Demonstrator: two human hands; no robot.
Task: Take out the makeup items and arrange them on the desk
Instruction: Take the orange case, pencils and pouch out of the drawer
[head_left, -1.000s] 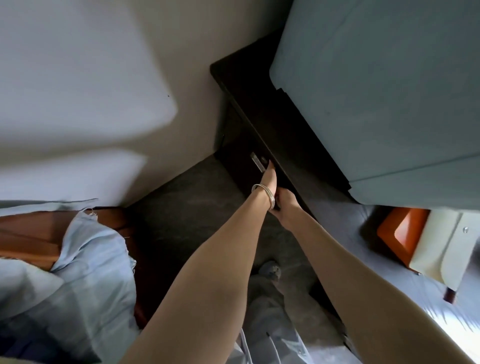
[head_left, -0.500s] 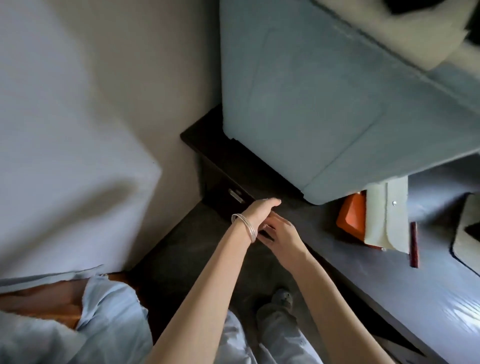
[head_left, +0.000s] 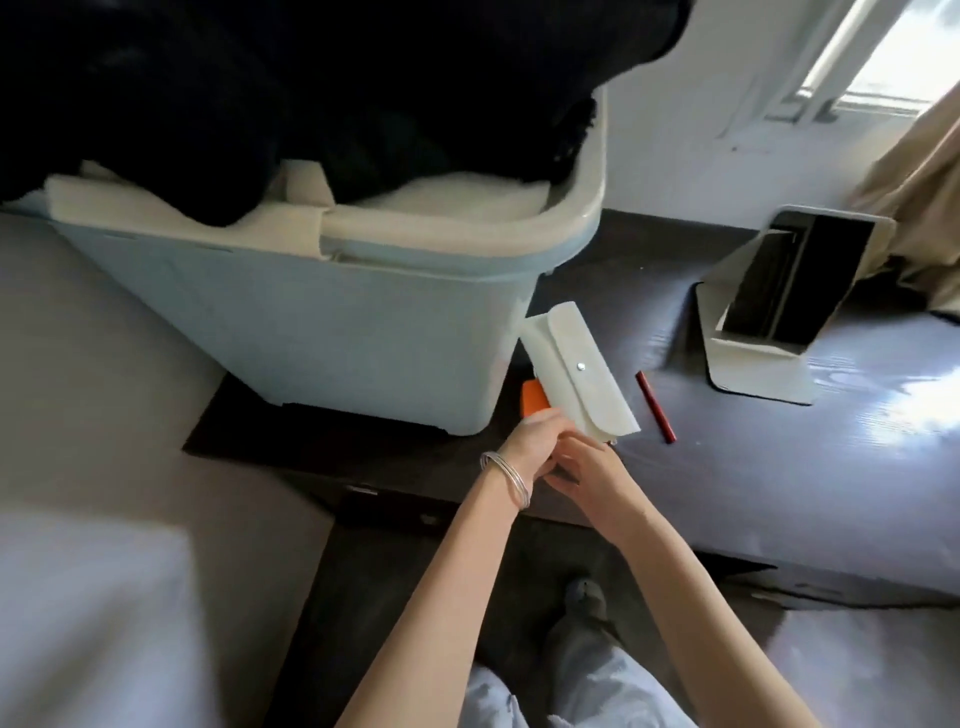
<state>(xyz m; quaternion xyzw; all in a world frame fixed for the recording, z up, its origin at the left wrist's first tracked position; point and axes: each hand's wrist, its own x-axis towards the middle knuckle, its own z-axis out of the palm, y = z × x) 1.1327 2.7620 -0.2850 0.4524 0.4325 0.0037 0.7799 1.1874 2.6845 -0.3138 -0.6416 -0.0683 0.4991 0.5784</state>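
A white snap-flap pouch (head_left: 576, 374) lies on the dark desk (head_left: 779, 467), partly over an orange item (head_left: 534, 397). A red pencil (head_left: 655, 400) lies just right of the pouch. My left hand (head_left: 524, 439), with thin bangles on the wrist, is at the pouch's near end, its thumb against the orange item. My right hand (head_left: 589, 473) sits right beside it with fingers curled toward the left hand. A small dark patch shows between the two hands. Whether either hand grips anything is hidden.
A tall pale-blue bin (head_left: 311, 322) holding black fabric stands on the desk's left part, close to the pouch. A propped mirror in a white stand (head_left: 779, 296) sits at the back right, with a beige curtain (head_left: 924, 208) behind it. A drawer handle (head_left: 363, 489) shows under the desk edge.
Both hands have risen together from the drawer front below the desk edge up to the near end of the white pouch. The view has swung up and right over the desk.
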